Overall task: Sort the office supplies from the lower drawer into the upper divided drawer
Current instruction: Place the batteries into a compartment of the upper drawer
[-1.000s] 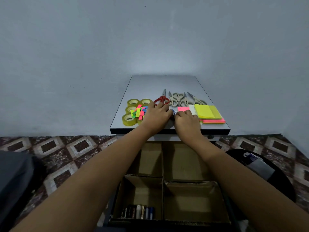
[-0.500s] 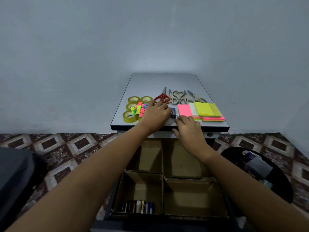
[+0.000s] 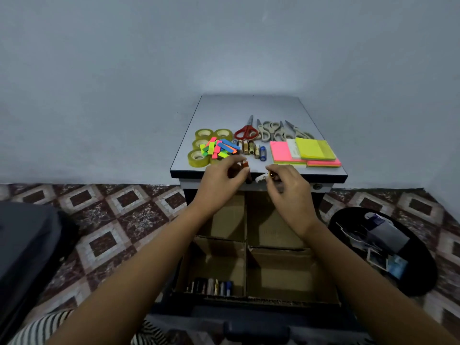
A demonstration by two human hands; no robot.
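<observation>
The fingers (image 3: 237,160) of the left hand (image 3: 220,181) are curled in and pinch a red-ended battery (image 3: 245,165). A dark battery (image 3: 248,181) pokes out lower down by the thumb, and I cannot tell how many batteries this hand holds in all. The fingers (image 3: 278,168) of the right hand (image 3: 292,189) are bent close together and pinch a white battery (image 3: 260,179), with a gold-tipped battery (image 3: 271,175) just beside it in the same grip. The 2 hands hover near each other, not touching, at the front edge of the cabinet top (image 3: 249,108). At 12 o'clock from them a row of batteries (image 3: 250,148) lies on that top. At 11 o'clock is a heap of coloured paper tabs (image 3: 219,148), resting against the rolls of tape (image 3: 204,134) at 10 o'clock. Beyond the row lie red scissors (image 3: 246,130), with grey scissors (image 3: 272,130) at their 3 o'clock. At 1 o'clock from the hands sit stacked sticky notes (image 3: 311,151) in pink, white and yellow. At 6 o'clock, under the forearms, the drawer (image 3: 246,266) stands pulled out, split by cardboard walls into 4 compartments. The compartment at its 7 o'clock corner holds sorted batteries (image 3: 211,286) lying side by side. On the tiled floor (image 3: 139,215), at 3 o'clock from the drawer, a black tray (image 3: 334,232) holds small things too unclear to name. A dark grey shape (image 3: 25,245) lies at 9 o'clock, and striped cloth (image 3: 44,327) at 7 o'clock.
</observation>
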